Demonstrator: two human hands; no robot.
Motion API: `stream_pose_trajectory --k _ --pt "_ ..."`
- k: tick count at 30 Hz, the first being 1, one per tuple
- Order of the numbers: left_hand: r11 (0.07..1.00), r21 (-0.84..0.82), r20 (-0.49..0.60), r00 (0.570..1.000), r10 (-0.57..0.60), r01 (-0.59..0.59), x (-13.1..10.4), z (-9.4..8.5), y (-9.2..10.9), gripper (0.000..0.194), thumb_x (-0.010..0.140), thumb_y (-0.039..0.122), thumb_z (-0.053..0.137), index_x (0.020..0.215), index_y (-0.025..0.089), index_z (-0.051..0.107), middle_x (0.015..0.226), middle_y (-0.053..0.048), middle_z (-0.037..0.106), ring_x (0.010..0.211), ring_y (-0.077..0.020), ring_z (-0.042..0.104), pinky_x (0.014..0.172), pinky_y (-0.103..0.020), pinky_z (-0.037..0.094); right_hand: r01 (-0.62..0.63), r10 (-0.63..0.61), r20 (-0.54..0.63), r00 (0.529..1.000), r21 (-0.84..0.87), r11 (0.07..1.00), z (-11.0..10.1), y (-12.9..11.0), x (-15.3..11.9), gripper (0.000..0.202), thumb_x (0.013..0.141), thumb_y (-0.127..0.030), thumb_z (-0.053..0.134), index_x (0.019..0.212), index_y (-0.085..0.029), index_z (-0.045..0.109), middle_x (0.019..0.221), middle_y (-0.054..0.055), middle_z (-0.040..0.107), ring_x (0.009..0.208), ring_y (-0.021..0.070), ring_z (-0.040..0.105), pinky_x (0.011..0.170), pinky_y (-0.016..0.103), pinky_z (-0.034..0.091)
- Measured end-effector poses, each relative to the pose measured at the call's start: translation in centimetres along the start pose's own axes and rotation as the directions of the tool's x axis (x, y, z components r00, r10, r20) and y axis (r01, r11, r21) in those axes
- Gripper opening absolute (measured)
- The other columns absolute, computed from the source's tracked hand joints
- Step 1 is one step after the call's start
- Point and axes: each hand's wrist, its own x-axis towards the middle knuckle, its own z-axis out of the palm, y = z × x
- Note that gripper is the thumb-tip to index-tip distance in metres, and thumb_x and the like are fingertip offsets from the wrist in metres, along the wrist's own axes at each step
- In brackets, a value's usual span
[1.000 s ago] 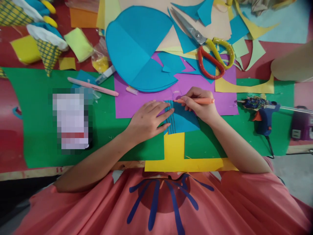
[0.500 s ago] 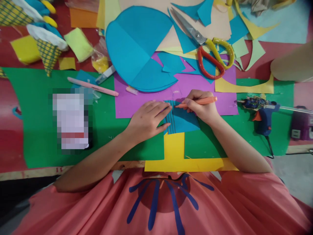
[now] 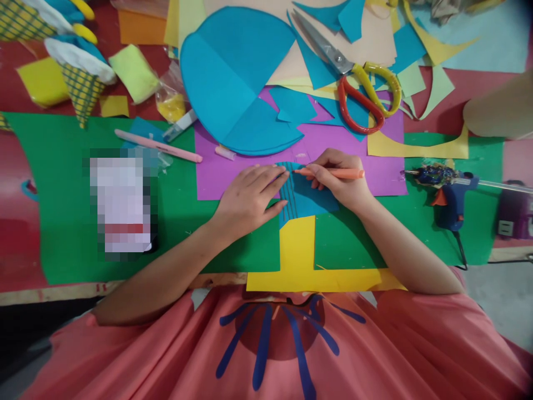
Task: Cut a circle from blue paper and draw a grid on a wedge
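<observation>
A small blue paper piece (image 3: 310, 194) with several dark lines down its left part lies over the purple sheet (image 3: 250, 180) and the green sheet. My left hand (image 3: 252, 194) rests flat on its left edge, fingers stretched out. In my right hand (image 3: 343, 178) is an orange marker (image 3: 345, 173), its tip at the lines near the top of the blue piece. Just below the piece is a yellow paper strip (image 3: 297, 244), which joins a wider yellow band at the table edge.
Scissors (image 3: 345, 69) lie on paper scraps beyond my hands, beside a large blue disc (image 3: 233, 78). A pink marker (image 3: 158, 145) and a blurred-out object (image 3: 122, 205) are on the left. At right are a blue glue gun (image 3: 452, 203) and a beige rounded object (image 3: 499, 108).
The small blue piece has shifted slightly up and tilted. The orange marker has moved a little up and left along the lines, while my left hand stays on the piece.
</observation>
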Motion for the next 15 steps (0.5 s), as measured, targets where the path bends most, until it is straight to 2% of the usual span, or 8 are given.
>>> stream_pose_trajectory --k 6,15 --pt "0.999 -0.024 0.023 0.999 -0.024 0.024 0.04 0.0 0.06 0.045 0.098 0.035 0.044 0.134 0.01 0.054 0.135 -0.017 0.058 0.125 -0.0304 0.054 0.106 -0.049 0.042 -0.02 0.021 0.012 1.0 -0.069 0.997 -0.02 -0.14 0.03 0.029 0.083 -0.041 0.066 0.07 -0.016 0.063 0.061 0.0 0.065 0.049 0.0085 0.057 0.047 0.022 0.045" --pt "1.0 -0.003 -0.01 1.0 0.001 -0.001 0.02 0.02 0.03 0.045 0.097 0.035 0.045 0.132 0.008 0.056 0.134 -0.018 0.059 0.124 -0.0299 0.055 0.104 -0.047 0.044 0.01 -0.004 0.044 0.999 -0.135 0.991 -0.33 -0.4 0.06 0.025 0.082 -0.032 0.064 0.063 -0.016 0.061 0.055 0.0 0.063 0.047 0.0091 0.054 0.046 0.023 0.039"
